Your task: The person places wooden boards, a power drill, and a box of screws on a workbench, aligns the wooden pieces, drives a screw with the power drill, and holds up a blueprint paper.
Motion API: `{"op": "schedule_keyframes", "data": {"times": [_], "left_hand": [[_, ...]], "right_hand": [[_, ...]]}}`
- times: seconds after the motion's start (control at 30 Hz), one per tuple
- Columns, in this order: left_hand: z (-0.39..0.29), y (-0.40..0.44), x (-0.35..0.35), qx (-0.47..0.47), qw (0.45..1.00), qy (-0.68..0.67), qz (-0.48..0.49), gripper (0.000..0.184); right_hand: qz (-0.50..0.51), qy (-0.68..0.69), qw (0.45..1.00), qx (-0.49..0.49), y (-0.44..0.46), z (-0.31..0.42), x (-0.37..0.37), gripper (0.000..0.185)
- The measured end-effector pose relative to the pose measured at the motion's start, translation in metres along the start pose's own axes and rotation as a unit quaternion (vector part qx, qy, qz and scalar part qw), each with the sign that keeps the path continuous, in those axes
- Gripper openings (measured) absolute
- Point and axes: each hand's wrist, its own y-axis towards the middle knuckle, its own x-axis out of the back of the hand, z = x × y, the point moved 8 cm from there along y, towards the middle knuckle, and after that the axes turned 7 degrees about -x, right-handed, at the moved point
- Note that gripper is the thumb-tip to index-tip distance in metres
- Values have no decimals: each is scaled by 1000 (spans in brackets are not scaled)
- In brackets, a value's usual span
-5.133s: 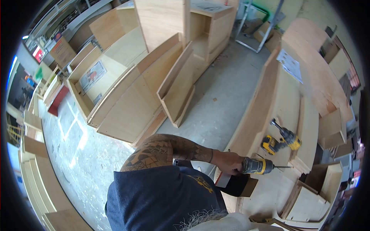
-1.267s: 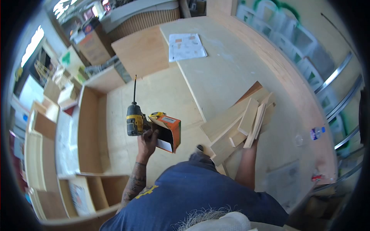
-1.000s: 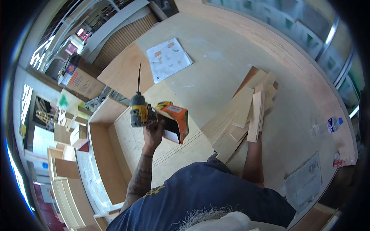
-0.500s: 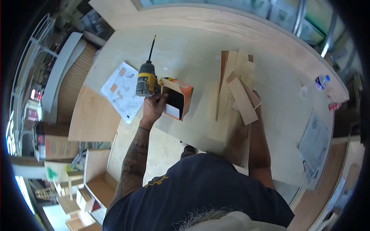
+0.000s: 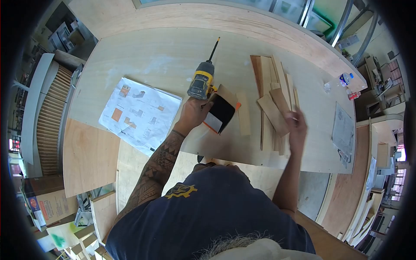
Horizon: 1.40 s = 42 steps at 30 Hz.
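My left hand (image 5: 192, 116) is closed around a yellow and black cordless driver (image 5: 201, 82) with a long bit pointing away from me. The same hand grips the edge of an open cardboard box (image 5: 226, 98), dark inside with a white panel and some orange outside. My right hand (image 5: 297, 130) is slightly blurred beside a pile of thin wooden strips (image 5: 265, 82), with curved fingers apart. Its fingertips are at the end of a short wooden strip (image 5: 274, 115) lying across the pile; whether they touch is unclear. Another single strip (image 5: 244, 119) lies left of the pile.
Printed drawing sheets (image 5: 143, 112) lie left on the worktable (image 5: 143, 56). A plastic bottle (image 5: 345, 79), a red item (image 5: 354, 95) and a covered sheet (image 5: 342, 130) are at right. A raised wooden edge (image 5: 208, 16) borders the far side.
My left hand has moved right in the picture with the driver and box. My right hand has come out from behind the short strips, which now lie lower on the pile. The view has shifted.
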Motion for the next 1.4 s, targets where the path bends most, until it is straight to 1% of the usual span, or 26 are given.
{"op": "schedule_keyframes", "data": {"times": [0.1,0.2,0.27,0.3,0.33,0.37,0.4,0.43,0.47,0.5,0.57,0.67,0.77,0.8,0.83,0.9,0.93,0.97,1.03,1.1,1.13,1.17,1.23,1.3,1.33,1.4], "left_hand": [[1,0,0,-6,1000,-7,17,20],[4,-1,-6,-24,999,11,26,14],[7,-1,-16,-41,999,-23,20,14],[15,0,-21,-41,997,-60,10,15],[40,-2,-45,6,994,-69,80,18],[46,-2,-48,23,987,-150,62,32],[34,-2,-32,31,989,-111,90,43],[33,-2,-32,-5,993,-81,90,50],[29,-3,-27,-53,994,-59,70,53],[21,-7,-19,-78,995,-55,35,49],[15,-28,-3,-143,985,-17,-95,45],[8,-37,25,-23,995,-98,5,28],[24,-64,52,-28,993,-116,14,25],[45,-80,62,-18,997,-65,24,36],[67,-101,79,41,999,-3,5,46],[115,-142,112,106,990,88,8,74],[136,-155,129,148,984,83,59,88],[153,-171,140,171,970,159,75,102],[162,-178,162,146,968,165,123,108],[153,-173,166,111,967,148,172,110],[150,-171,165,98,968,143,182,110],[147,-167,162,87,968,144,187,111],[137,-159,142,49,965,137,218,110],[129,-153,120,36,955,120,269,109],[128,-152,112,40,949,115,290,108],[131,-146,105,15,948,95,302,110]], "right_hand": [[188,44,981,-7,-39,15,-109,72],[212,-13,977,20,-59,31,-172,78],[147,-113,971,150,-59,21,-208,71],[97,-118,976,152,-55,3,-218,63],[57,-116,979,157,-52,-12,-219,56],[167,-120,978,39,-42,-32,-228,36],[166,-201,947,190,-56,-17,-232,27],[109,-297,887,335,-48,-52,-238,31],[196,-80,973,96,-16,-98,-241,20],[196,-115,969,97,-13,-110,-240,23],[216,58,972,-67,-38,-102,-235,34],[204,137,963,-114,-41,-99,-226,41],[176,36,972,-151,-60,-86,-207,50],[127,24,978,-165,-84,-61,-198,55],[75,12,981,-180,-98,-48,-190,61],[32,75,980,-182,-87,-99,-197,66],[-3,139,974,-178,-83,-129,-186,72],[7,143,967,-211,-87,-144,-178,72],[-72,166,973,-141,-117,-108,-173,66],[-164,163,960,-157,-131,-109,-169,63],[-269,-13,958,-101,-152,-73,-158,57],[-353,-189,915,-46,-171,-25,-161,51],[-352,-163,917,95,-181,14,-171,45],[-286,-82,951,89,-186,36,-193,35],[-261,-58,956,125,-190,53,-207,31],[-161,-10,982,100,-201,64,-234,31]]}}
